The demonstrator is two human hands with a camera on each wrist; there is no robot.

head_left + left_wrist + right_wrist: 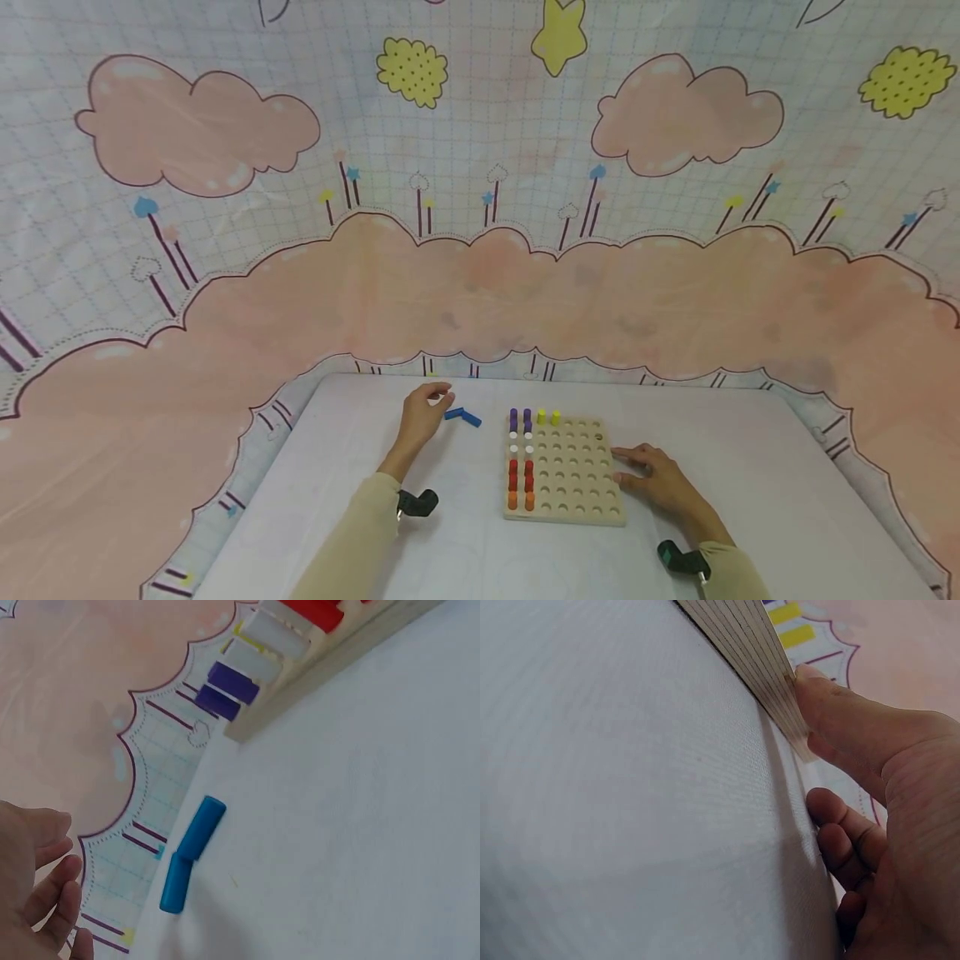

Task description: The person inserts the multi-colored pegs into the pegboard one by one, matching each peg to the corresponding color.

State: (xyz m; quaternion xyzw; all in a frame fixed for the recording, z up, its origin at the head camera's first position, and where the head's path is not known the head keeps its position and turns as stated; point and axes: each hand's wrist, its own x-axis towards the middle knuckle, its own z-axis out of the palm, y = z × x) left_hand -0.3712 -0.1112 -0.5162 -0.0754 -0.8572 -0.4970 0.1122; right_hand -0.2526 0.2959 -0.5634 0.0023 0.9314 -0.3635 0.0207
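Two blue pegs [471,418] lie end to end on the white table, to the left of a wooden pegboard [573,475]. Just above and left of them is my left hand [422,414], its fingers loosely bent with nothing between them; the left wrist view shows the blue pegs [201,829] apart from the fingers. At the board's right edge, my right hand [660,479] touches the side with thumb and fingertip. In the right wrist view the thumb rests against the board's layered edge [739,652]. Purple, white, red and orange pegs [528,475] stand in the two left columns.
Two yellow pegs [548,417] stand in the board's back row. The board's other holes show no pegs. A cloth with printed clouds [525,292] hangs behind the white table [300,467].
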